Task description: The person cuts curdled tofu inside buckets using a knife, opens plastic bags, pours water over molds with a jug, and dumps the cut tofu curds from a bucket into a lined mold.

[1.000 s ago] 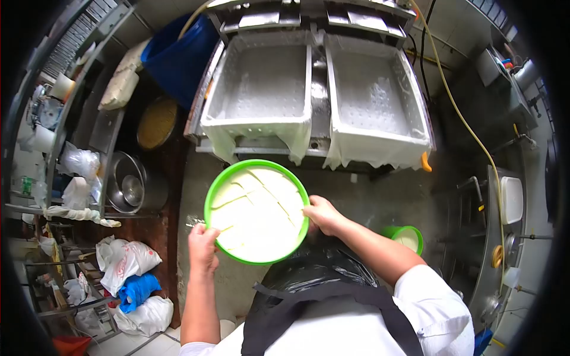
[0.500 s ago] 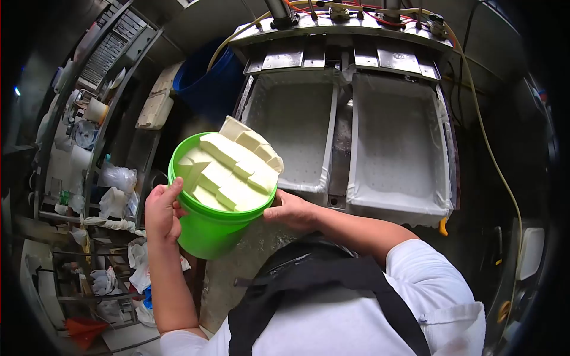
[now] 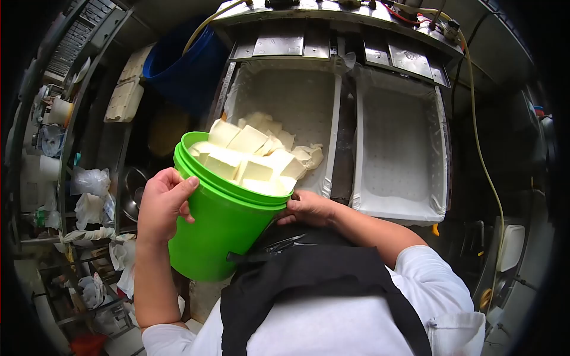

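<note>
A bright green bucket tilts away from me over the near end of the left cloth-lined tray. Pale blocks that look like tofu fill its mouth, and several broken pieces lie beyond the rim, over the tray. My left hand grips the bucket's left side just below the rim, thumb outside. On the right side, my right hand is closed against the bucket under its rim; some of its fingers are hidden behind the wall.
A second cloth-lined tray stands to the right. Metal plates and a machine frame line the back. A blue barrel is at far left, near cluttered shelves. A yellowish hose hangs at right.
The bucket has tipped further forward, showing more of its side. The blocks have slid and broken apart over the rim toward the left tray. Both hands keep their hold.
</note>
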Demonstrator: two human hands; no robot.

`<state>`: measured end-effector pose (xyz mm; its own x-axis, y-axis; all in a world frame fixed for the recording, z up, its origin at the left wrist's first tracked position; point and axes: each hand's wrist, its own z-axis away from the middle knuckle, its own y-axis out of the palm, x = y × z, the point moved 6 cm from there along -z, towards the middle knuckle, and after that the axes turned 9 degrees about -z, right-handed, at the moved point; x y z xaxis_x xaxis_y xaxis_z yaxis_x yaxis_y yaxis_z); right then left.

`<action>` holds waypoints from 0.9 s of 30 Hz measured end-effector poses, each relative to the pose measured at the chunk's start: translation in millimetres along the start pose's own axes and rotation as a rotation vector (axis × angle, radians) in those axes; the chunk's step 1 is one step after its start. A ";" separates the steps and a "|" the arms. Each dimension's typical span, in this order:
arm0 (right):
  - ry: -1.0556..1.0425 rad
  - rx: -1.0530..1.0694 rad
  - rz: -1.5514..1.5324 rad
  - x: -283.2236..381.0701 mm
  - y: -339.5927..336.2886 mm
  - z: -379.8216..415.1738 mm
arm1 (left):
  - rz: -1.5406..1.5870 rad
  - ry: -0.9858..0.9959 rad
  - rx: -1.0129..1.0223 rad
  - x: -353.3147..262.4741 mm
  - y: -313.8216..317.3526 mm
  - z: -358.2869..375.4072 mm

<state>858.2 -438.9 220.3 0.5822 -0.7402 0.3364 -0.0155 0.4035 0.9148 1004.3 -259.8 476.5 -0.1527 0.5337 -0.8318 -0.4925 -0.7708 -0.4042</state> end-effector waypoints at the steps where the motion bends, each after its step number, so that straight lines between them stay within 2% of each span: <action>1: -0.015 0.010 -0.016 0.3 0.3 0.1 | -0.042 0.010 0.017 -2.0 -0.2 -4.9; 6: -0.092 -0.043 -0.049 1.5 6.1 3.7 | -0.183 0.057 0.071 -12.3 1.7 -23.2; 13: -0.097 -0.021 -0.084 -6.0 -0.7 -0.8 | -0.305 0.075 0.084 -19.2 2.9 -39.8; 22: -0.101 -0.133 -0.055 -4.6 7.7 4.5 | -0.407 0.086 0.082 -30.9 10.9 -56.8; 24: -0.064 -0.304 0.049 -1.9 6.3 14.0 | -0.429 0.097 0.075 -33.1 12.1 -61.4; 25: -0.066 -0.303 0.045 -2.3 6.7 16.6 | -0.433 0.097 0.077 -35.4 13.4 -62.7; 27: -0.150 -0.625 0.346 6.4 -8.0 31.5 | -0.442 0.098 0.067 -39.4 15.9 -63.3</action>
<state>836.4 -463.8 222.1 0.5100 -0.5624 0.6509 0.3143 0.8262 0.4676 1056.6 -315.1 478.8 0.1647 0.7685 -0.6183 -0.5473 -0.4503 -0.7055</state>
